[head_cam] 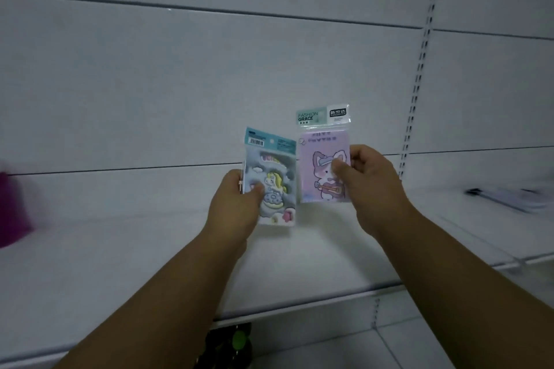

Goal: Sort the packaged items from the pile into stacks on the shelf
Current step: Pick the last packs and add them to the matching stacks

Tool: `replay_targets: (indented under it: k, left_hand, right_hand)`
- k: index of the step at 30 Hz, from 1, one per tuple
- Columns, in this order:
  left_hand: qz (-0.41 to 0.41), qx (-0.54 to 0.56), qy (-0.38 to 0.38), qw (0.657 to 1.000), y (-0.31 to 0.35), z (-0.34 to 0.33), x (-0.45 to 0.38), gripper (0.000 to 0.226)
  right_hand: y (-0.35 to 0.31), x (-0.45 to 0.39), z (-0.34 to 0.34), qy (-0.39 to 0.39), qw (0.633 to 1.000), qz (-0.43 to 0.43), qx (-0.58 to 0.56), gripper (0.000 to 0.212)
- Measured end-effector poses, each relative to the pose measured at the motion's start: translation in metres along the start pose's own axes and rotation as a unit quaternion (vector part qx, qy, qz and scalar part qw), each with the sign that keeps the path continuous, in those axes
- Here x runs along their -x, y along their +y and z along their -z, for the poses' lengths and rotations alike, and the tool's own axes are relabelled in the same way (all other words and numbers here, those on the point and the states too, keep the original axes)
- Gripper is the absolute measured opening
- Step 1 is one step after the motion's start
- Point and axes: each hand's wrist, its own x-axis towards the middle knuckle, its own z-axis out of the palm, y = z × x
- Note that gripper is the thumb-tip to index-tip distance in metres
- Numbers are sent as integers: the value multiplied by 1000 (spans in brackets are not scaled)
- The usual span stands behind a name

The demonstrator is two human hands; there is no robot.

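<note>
Head view: left hand (pixel 236 204) pinches the blue unicorn pack (pixel 271 177) at its left edge, thumb across the front, fingers behind. Right hand (pixel 367 180) pinches the pink cat pack (pixel 322 159) at its right edge the same way, thumb on the printed face. Both packs are held upright, fronts toward the camera, side by side and nearly touching, above the shelf (pixel 150 249). Judging by that, they are being compared by design before each goes to a stack; edge grips keep the artwork readable.

Unicorn pack: flat rectangle, glossy clear sleeve, teal header with a barcode, puffy-looking raised cartoon shapes inside; it tilts slightly to the left. Cat pack: flat rectangle, smooth pink card in a clear bag, mint and white header card reading FASHION GRACE; it sits higher and straighter. Both look thin, light and slippery, probably flexing a bit when set down.

Shelf is white, matte, smooth metal or laminate, with a white panelled back wall (pixel 209 84) and a slotted upright rail (pixel 419 69) at right. On the right part of the shelf lie blurred flat items (pixel 509 198), possibly a started stack; cannot tell what they are. A magenta object (pixel 12 210) at the left edge is blurred. A dark thing with a green spot (pixel 236 341) sits below the shelf lip.
</note>
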Motion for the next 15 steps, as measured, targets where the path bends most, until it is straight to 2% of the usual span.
replay_targets:
  k: [7, 15]
  left_hand:
    - [-15, 5, -93, 996, 10, -160, 38, 15]
    - [5, -16, -122, 992, 14, -347, 70, 11]
  right_hand:
    - [-4, -5, 164, 48, 996, 33, 72, 12]
    - [21, -65, 354, 140, 976, -39, 163, 8]
